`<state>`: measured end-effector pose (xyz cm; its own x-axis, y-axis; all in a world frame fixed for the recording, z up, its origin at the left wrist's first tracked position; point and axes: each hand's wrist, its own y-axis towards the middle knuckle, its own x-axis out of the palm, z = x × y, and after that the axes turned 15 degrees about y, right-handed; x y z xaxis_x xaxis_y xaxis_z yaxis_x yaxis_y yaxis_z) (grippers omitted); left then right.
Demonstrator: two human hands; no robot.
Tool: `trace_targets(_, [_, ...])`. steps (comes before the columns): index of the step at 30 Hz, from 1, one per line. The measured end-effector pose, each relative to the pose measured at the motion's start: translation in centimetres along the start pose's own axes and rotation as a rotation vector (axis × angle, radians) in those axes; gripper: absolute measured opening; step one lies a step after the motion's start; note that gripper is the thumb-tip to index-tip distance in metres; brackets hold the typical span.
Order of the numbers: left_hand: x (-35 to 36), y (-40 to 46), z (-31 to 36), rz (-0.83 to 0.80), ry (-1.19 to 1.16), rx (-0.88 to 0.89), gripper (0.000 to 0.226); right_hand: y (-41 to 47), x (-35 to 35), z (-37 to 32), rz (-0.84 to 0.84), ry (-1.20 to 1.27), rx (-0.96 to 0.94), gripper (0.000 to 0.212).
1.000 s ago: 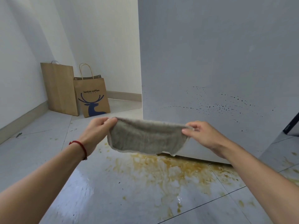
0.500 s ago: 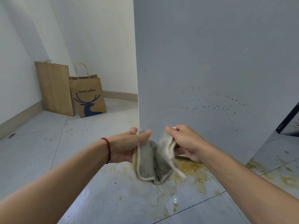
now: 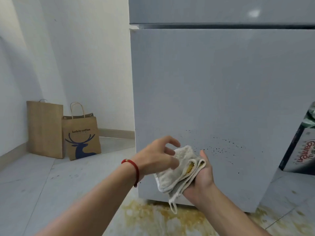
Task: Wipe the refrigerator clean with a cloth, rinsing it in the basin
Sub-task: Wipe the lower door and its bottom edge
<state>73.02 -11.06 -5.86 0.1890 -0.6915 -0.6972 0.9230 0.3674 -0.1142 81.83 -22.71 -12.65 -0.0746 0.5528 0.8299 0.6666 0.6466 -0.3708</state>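
The grey refrigerator (image 3: 221,91) fills the right half of the view, and its lower door carries a band of small dark specks (image 3: 221,148). In front of it, the folded pale cloth (image 3: 172,178) lies in my right hand (image 3: 202,179), which holds it from below with the thumb up along its edge. A yellow stain shows inside the fold. My left hand (image 3: 160,155), with a red cord on the wrist, hovers over the cloth with fingers loosely spread, the lower ones touching it. A loop of the cloth hangs down. No basin is in view.
Two brown paper bags (image 3: 80,137) lean against the wall at the left corner. A dark printed box (image 3: 301,150) stands on the floor right of the refrigerator. A yellow-brown spill (image 3: 162,217) spreads over the grey tiles at the refrigerator's foot.
The cloth, first stretched out between both hands, has been folded together into my right palm. My left hand has let go of its corner. The view has risen toward the refrigerator door.
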Motion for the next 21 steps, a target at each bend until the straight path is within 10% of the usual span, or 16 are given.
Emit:
trace_targets(7, [-5.0,1.0,-3.2,0.708,-0.289,-0.132,0.019,-1.9,5.3,-3.1,-0.320,-0.415,-0.952,0.028])
trace_targets(11, [-6.0,1.5,-5.4,0.825,-0.407,-0.182,0.024,6.1,8.6,-2.1,-0.181,-1.483,-1.651,0.071])
trace_targets(14, [-6.4,1.6,-7.0,0.865,-0.400,-0.197,0.030,13.3,9.7,1.8,-0.146,-2.062,-1.680,0.082])
trace_targets(17, [-6.0,1.7,-7.7,0.908,-0.436,-0.217,0.028,18.0,9.6,6.8,-0.112,-2.147,-1.710,0.071])
trace_targets(21, [-4.8,1.7,-7.5,0.933,-0.351,-0.224,0.026,19.3,8.1,7.6,-0.551,-2.558,-1.744,0.065])
